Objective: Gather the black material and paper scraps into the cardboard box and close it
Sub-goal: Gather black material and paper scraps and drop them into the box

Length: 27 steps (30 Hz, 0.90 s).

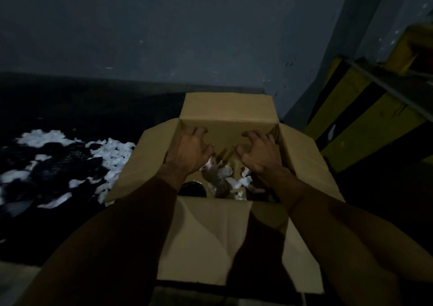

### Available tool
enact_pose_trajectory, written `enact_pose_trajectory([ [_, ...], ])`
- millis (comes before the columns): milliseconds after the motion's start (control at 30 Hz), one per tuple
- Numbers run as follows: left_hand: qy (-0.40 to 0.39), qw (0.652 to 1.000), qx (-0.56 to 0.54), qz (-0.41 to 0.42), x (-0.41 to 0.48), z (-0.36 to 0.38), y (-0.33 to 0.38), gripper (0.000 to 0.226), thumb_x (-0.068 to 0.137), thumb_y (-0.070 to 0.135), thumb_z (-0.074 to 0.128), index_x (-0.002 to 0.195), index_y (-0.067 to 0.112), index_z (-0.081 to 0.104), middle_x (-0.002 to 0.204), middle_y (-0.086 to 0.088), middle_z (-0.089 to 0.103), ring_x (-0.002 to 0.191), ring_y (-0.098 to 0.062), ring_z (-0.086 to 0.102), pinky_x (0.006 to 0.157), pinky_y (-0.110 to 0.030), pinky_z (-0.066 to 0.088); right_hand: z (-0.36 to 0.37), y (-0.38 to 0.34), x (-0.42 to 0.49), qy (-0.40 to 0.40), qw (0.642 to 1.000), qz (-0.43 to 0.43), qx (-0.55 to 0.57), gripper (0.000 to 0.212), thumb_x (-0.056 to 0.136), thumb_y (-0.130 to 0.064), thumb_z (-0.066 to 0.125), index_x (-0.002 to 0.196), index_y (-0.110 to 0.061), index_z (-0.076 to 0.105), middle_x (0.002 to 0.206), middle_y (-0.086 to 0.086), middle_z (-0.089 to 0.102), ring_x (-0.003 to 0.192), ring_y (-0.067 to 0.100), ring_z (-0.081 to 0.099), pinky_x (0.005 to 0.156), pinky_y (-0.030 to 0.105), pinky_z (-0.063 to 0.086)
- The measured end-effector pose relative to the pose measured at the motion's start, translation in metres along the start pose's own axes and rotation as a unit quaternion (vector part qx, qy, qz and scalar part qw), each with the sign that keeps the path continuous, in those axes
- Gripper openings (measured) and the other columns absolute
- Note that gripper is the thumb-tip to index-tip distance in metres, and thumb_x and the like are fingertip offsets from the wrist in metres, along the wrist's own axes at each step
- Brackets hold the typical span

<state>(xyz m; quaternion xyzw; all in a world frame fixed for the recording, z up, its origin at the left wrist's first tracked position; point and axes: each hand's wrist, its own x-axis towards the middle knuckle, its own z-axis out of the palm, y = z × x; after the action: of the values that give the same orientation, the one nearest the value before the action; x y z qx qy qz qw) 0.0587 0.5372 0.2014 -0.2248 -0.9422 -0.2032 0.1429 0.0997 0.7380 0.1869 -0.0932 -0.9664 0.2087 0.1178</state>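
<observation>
An open cardboard box (225, 108) stands in front of me with all its flaps spread out. Inside it lie white paper scraps (225, 172) and a dark round piece (192, 188). My left hand (187, 151) and my right hand (260, 153) hover side by side over the box opening, palms down, fingers spread and loosely curled, with nothing visible in them. To the left of the box, black material (58, 165) is spread on the floor, and more white scraps (112, 153) are scattered over it.
A grey wall (164, 36) rises right behind the box. A yellow and black striped structure (363, 118) stands close to the box's right flap. The near flap (206, 240) hangs toward me between my forearms. The scene is dim.
</observation>
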Motion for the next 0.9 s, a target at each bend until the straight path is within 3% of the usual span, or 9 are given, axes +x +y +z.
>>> enact_pose_trajectory([
  [167, 0.038, 0.997, 0.057, -0.034, -0.033, -0.049, -0.022, 0.059, 0.088, 0.047, 0.053, 0.136, 0.016, 0.042, 0.133, -0.010, 0.048, 0.119, -0.025, 0.045, 0.101, -0.039, 0.036, 0.001, -0.054, -0.006, 0.006, 0.997, -0.073, 0.031, 0.058, 0.088, -0.055, 0.049, 0.137, -0.025, 0.045, 0.144, 0.007, 0.043, 0.129, 0.031, 0.038, 0.105, 0.045, 0.036],
  [433, 0.120, 0.981, 0.126, -0.087, -0.100, -0.122, -0.100, 0.065, 0.082, 0.054, 0.048, 0.127, 0.007, 0.052, 0.117, -0.016, 0.056, 0.104, -0.034, 0.054, 0.088, -0.042, 0.046, 0.027, -0.177, -0.027, 0.015, 0.978, -0.184, 0.093, 0.055, 0.090, -0.050, 0.052, 0.136, -0.020, 0.046, 0.139, 0.009, 0.046, 0.125, 0.030, 0.043, 0.101, 0.040, 0.039],
  [733, 0.134, 0.970, 0.152, -0.134, -0.191, -0.179, -0.220, 0.065, 0.083, 0.052, 0.046, 0.128, 0.005, 0.051, 0.120, -0.018, 0.057, 0.109, -0.037, 0.053, 0.097, -0.044, 0.042, 0.101, -0.317, -0.071, -0.024, 0.964, -0.231, 0.129, 0.065, 0.092, -0.052, 0.049, 0.144, -0.016, 0.036, 0.149, 0.010, 0.037, 0.134, 0.029, 0.035, 0.109, 0.039, 0.031],
  [900, 0.123, 0.974, 0.123, -0.143, -0.236, -0.207, -0.303, 0.071, 0.084, 0.051, 0.043, 0.133, 0.000, 0.047, 0.127, -0.023, 0.053, 0.116, -0.039, 0.050, 0.101, -0.045, 0.041, 0.158, -0.399, -0.108, -0.036, 0.966, -0.206, 0.152, 0.067, 0.093, -0.052, 0.048, 0.147, -0.016, 0.030, 0.153, 0.011, 0.029, 0.140, 0.028, 0.027, 0.115, 0.038, 0.026],
])
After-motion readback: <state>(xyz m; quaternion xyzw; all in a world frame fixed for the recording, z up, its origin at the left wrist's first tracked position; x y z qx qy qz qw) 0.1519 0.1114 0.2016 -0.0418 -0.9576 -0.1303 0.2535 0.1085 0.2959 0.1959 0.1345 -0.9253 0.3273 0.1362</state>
